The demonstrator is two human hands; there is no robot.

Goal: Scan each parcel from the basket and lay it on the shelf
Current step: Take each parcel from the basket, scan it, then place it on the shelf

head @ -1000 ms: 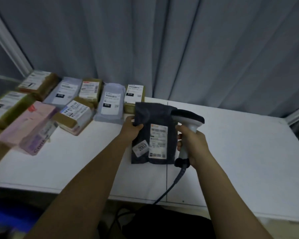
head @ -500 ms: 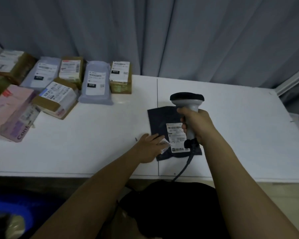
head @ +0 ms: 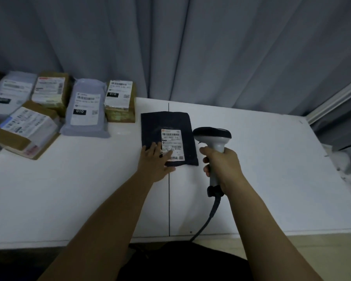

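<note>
1. Grey curtains hang across the top of the frame, and below them I see the white desk filling the middle, which I take for the shelf of the task.
2. Labelled parcels sit in a cluster at the upper left of the desk, well apart from my hands; I judge them already scanned.
3. At centre, the dark parcel lies flat, label up. I judge the step in hand is laying it down, scan done or nearly so; next I must fetch another from the basket, which is out of view.
4. My left hand rests flat, fingers straight, on its lower left corner.
5. My right hand is wrapped round the scanner handle, just right of the parcel.
</note>
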